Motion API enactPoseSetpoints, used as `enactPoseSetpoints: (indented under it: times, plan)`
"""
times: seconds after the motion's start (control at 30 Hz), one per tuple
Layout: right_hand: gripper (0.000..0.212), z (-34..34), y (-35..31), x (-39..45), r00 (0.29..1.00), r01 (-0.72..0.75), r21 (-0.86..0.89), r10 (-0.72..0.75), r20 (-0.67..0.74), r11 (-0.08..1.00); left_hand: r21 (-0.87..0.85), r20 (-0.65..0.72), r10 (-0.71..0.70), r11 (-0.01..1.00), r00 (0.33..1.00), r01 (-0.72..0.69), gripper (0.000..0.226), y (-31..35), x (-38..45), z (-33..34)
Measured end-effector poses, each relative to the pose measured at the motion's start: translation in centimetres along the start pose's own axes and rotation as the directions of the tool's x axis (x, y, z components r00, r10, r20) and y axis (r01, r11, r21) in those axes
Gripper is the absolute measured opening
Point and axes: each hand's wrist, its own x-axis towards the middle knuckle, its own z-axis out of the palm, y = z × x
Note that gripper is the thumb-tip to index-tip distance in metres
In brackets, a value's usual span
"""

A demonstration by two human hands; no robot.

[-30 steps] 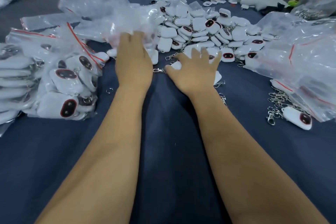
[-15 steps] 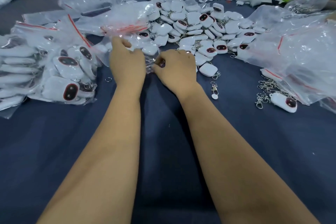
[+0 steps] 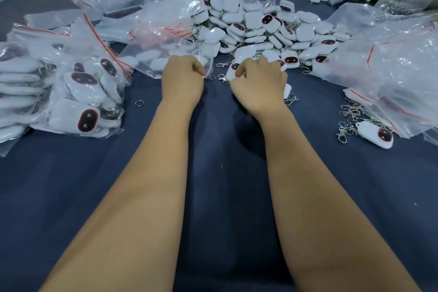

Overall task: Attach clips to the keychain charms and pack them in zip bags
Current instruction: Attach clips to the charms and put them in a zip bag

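Note:
My left hand (image 3: 181, 77) pinches the near edge of a clear zip bag (image 3: 163, 52) that holds a few white charms. Its fingers are curled at the bag's mouth. My right hand (image 3: 260, 80) is curled round a white keychain charm (image 3: 233, 69) with a dark face, at the near edge of a big pile of loose charms (image 3: 265, 28). A metal clip (image 3: 223, 78) lies on the blue cloth between my hands. What sits under my right palm is hidden.
Filled zip bags of charms (image 3: 71, 92) are heaped at the left. Empty clear bags (image 3: 391, 59) lie at the right, with loose metal clips (image 3: 350, 116) and a single charm (image 3: 376, 133) beside them. A loose ring (image 3: 139, 102) lies on the blue tablecloth (image 3: 220, 197). Another person sits at the far right.
Both hands drew back from the pile toward me and curled. The left hand took hold of the bag's edge and the right hand closed round a charm.

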Motion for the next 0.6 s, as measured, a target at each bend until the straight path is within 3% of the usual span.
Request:
enactPoseSetpoints:
  times: [0.23, 0.3, 0.4, 0.5, 0.6]
  plan:
    - [0.033, 0.3, 0.4, 0.0, 0.998, 0.047, 0.0, -0.047, -0.053, 0.999, 0.098, -0.018, 0.064, 0.993, 0.998, -0.062, 0.042, -0.2, -0.4, -0.3]
    - [0.037, 0.3, 0.5, 0.0, 0.994, 0.075, 0.089, -0.067, -0.082, 0.993, 0.17, -0.055, 0.109, 0.981, 0.993, -0.098, 0.04, 0.1, -0.8, -0.4]
    - [0.038, 0.3, 0.0, -0.4, 0.983, 0.125, 0.266, -0.082, -0.166, 0.956, 0.126, -0.009, 0.115, 0.986, 0.993, -0.113, 0.037, 0.6, -1.4, -0.3]
    - [0.042, 0.2, -0.9, -0.4, 0.97, 0.051, 0.588, 0.1, -0.222, 0.807, 0.091, 0.044, 0.106, 0.99, 0.993, -0.11, 0.034, 1.0, -1.8, -0.1]
    - [0.032, 0.3, -1.4, -0.3, 0.968, -0.083, 0.833, 0.242, -0.062, 0.546, 0.083, 0.066, 0.076, 0.993, 0.995, -0.082, 0.034, 0.9, -1.6, 0.0]
